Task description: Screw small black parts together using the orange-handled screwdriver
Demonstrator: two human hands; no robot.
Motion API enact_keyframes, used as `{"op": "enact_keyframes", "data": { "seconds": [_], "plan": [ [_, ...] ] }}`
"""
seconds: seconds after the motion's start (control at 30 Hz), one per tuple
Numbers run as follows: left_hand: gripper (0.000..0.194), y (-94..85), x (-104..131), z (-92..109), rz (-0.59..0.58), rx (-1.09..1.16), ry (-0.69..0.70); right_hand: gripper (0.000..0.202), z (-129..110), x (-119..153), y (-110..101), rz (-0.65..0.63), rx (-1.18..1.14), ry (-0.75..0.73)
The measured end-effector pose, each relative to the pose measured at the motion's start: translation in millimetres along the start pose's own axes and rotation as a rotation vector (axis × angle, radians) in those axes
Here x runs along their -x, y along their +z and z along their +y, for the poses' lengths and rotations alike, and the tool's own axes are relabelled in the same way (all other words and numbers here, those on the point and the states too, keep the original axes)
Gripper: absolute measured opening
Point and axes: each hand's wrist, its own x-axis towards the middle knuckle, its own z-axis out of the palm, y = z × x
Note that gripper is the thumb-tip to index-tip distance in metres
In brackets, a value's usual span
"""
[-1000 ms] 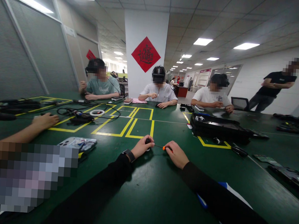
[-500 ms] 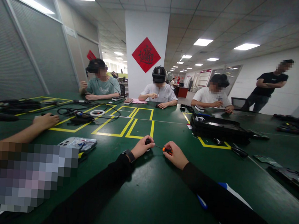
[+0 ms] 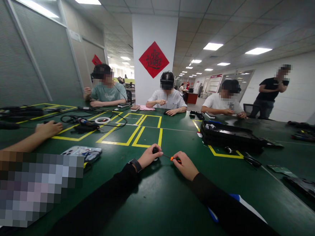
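- Screwdriver (image 3: 172, 159), orange and black, lies level between the hands at centre, its shaft pointing to 9 o'clock.
- Right hand (image 3: 185, 165): thumb and fingers closed around its handle. Left hand (image 3: 147, 158): pinched on a small black piece (image 3: 155, 151) at the shaft's tip; whether they touch I cannot tell.
- Both are over a glossy green table (image 3: 151, 211), with yellow tape outlines (image 3: 147, 146) from 10 to 12 o'clock.
- Beyond, at 12 o'clock, a white pillar (image 3: 153, 27) bears a red diamond sign (image 3: 154, 59); a glass partition (image 3: 24, 51) fills 10 o'clock.
- 3 people sit opposite, at 11, 12 and 1 o'clock; 1 more person (image 3: 268, 91) stands at 2.
- Black cables (image 3: 79, 119) lie at 10 o'clock, a black case (image 3: 230, 135) at 2, a circuit board (image 3: 280, 170) at 3.
- At 9 o'clock, a neighbour's forearm (image 3: 23, 142) reaches over the table, near a metallic housing (image 3: 82, 151).
- At 4 o'clock, the right sleeve (image 3: 221, 205) partly covers a blue-and-white thing (image 3: 248, 207).
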Motion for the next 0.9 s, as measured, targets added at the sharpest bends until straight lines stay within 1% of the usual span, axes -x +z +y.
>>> {"op": "enact_keyframes", "data": {
  "seconds": [0.1,0.23,0.37,0.5,0.57,0.67,0.8,0.9],
  "plan": [
    [0.022,-0.5,0.7,1.6,0.008,-0.002,0.002,0.007,1.4,0.6,0.9,0.01,-0.039,0.019],
    [0.022,-0.4,1.1,2.9,-0.011,-0.001,0.0,0.013,3.0,0.0,2.3,0.013,-0.083,0.046],
    [0.021,-0.1,1.1,2.4,-0.025,0.018,0.0,0.011,3.9,-1.8,3.1,0.054,-0.079,0.037],
    [0.02,-0.1,1.2,1.8,-0.039,0.052,0.005,0.021,6.8,-2.9,3.7,0.037,-0.094,0.039],
    [0.02,0.0,1.1,1.7,-0.04,0.065,-0.002,0.016,8.1,-2.8,4.1,0.036,-0.104,0.024],
    [0.02,0.2,0.7,1.5,-0.038,0.065,-0.015,0.003,9.0,-2.3,5.2,0.059,-0.118,0.012],
    [0.02,0.2,0.3,0.9,-0.038,0.042,0.006,0.013,8.7,-1.5,6.8,0.069,-0.118,0.027],
    [0.019,0.1,0.1,0.2,-0.04,0.041,0.007,0.01,8.4,-1.3,6.5,0.075,-0.097,0.047]
  ]
}}
